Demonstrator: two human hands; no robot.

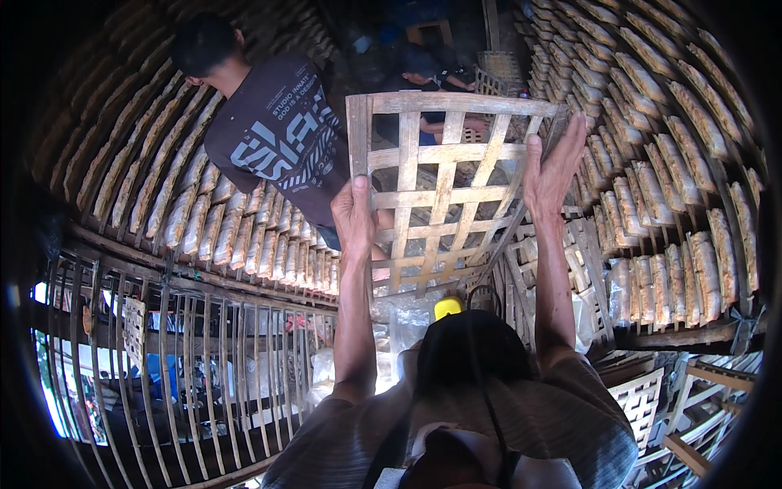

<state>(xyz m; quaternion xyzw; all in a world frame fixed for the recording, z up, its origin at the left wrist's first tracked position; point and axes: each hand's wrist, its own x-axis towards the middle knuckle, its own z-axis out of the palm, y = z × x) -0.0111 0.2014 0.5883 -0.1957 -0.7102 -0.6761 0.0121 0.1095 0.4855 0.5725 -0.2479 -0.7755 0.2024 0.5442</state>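
Both forearms extend upward from the lower edge; the left hand (355, 218) is closed on the left rail of the woven bamboo tray (444, 191), and the right hand (552, 167) presses flat and open against its right edge. The tray, held aloft ahead of the person, appears light, stiff and open-latticed; its outer frame offers the firmest hold. Beyond it, racks of pale wrapped blocks (652, 196) line both sides.

Dim shed (98, 106), slatted bamboo wall (204, 367)

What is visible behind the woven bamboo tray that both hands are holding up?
Through the gaps of the bamboo tray, held by the left hand and right hand, parts of a seated person show. The slats cover the rest.
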